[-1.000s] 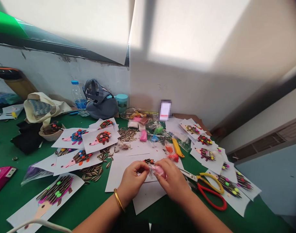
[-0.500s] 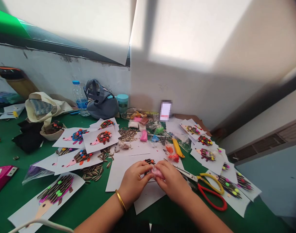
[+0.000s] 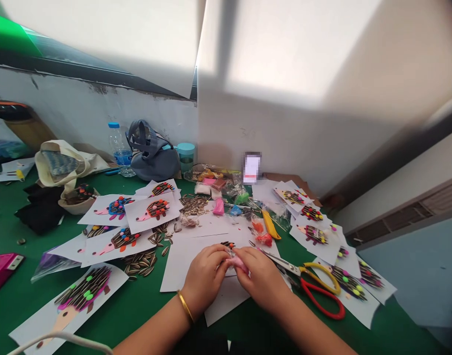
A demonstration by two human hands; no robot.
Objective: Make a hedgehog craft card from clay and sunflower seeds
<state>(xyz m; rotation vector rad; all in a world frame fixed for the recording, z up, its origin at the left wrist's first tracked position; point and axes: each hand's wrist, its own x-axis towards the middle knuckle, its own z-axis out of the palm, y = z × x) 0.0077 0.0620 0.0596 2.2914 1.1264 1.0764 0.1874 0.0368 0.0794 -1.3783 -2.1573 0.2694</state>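
Left hand (image 3: 206,272), right hand (image 3: 262,276): pink lump (image 3: 238,263) held between.

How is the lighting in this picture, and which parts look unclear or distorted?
Head view: strong light washes out the white panel, crossed by a soft shadow band; head view: the phone-shaped rectangle is pixelated; head view: the brown flask at the left edge slants, probably lens distortion; head view: the pink packet, partly covered by the left hand and right hand, lacks fine detail.

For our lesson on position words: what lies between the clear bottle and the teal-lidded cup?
In the head view, a bag lies between the bottle and the cup.
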